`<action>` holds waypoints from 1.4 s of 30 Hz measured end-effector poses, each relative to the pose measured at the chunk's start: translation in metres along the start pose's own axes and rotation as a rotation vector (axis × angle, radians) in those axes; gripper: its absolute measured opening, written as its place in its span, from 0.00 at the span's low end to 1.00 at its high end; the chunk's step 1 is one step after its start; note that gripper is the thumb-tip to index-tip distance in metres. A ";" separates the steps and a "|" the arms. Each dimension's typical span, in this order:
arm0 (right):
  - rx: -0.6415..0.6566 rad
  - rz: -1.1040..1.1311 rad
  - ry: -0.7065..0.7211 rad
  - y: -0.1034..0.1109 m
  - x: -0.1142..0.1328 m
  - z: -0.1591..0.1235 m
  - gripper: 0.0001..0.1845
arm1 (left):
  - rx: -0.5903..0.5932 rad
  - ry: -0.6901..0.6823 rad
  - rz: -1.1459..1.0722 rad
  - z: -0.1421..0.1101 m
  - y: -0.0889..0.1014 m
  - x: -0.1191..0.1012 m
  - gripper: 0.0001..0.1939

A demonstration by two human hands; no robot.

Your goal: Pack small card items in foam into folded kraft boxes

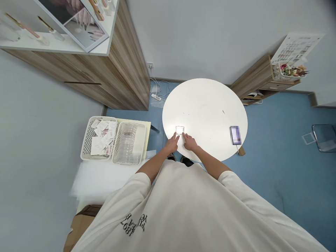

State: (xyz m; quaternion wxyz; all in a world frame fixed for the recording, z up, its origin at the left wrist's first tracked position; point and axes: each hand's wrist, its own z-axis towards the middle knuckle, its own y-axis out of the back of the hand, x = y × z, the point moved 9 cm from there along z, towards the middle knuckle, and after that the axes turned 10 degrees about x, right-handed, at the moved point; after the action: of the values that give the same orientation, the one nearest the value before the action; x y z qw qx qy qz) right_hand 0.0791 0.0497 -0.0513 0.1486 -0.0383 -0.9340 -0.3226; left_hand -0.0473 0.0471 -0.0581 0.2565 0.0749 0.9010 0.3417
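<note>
One round white table (207, 105), a left hand (172, 143) and a right hand (189, 142) at one small clear square case (180, 130).
Beyond the table, on the person's left, two white plastic baskets (87, 141) stand side by side, one holding paper packets (98, 145), the other a row of clear cases (127, 143). The hands are apart from each other, fingertips at the small case's near corners; whether they grip it cannot be told. A pixelated phone-like device (235, 135) lies near the table's right edge. The small case lies flat, left of the table's middle.
</note>
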 end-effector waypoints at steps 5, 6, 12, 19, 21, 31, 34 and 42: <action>0.018 0.082 -0.026 -0.010 -0.006 -0.012 0.50 | 0.002 0.007 -0.002 -0.008 -0.004 0.002 0.41; 0.020 0.097 -0.033 -0.012 -0.007 -0.015 0.50 | 0.010 0.010 -0.001 -0.010 -0.004 0.000 0.41; 0.052 0.164 -0.061 -0.035 -0.017 -0.037 0.47 | 0.032 0.032 -0.044 -0.025 -0.014 -0.014 0.40; 0.027 0.091 -0.005 -0.070 -0.036 -0.078 0.42 | 0.009 0.079 -0.130 -0.053 -0.058 -0.043 0.38; 0.020 0.074 0.021 -0.081 -0.043 -0.093 0.39 | -0.012 0.099 -0.149 -0.061 -0.073 -0.054 0.36; -0.063 0.071 0.155 -0.125 -0.045 -0.152 0.31 | -0.113 0.206 -0.217 -0.123 -0.143 -0.094 0.33; -0.069 0.067 0.206 -0.134 -0.028 -0.159 0.30 | -0.119 0.244 -0.222 -0.149 -0.154 -0.090 0.33; -0.017 0.000 0.309 -0.163 0.041 -0.161 0.27 | -0.226 0.376 -0.241 -0.221 -0.161 -0.041 0.30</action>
State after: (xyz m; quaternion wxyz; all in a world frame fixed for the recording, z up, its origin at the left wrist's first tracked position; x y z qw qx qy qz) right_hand 0.0533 -0.1785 -0.0143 0.2902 0.0106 -0.8973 -0.3324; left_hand -0.1186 -0.2148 -0.0064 0.1298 -0.1271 0.8915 0.4150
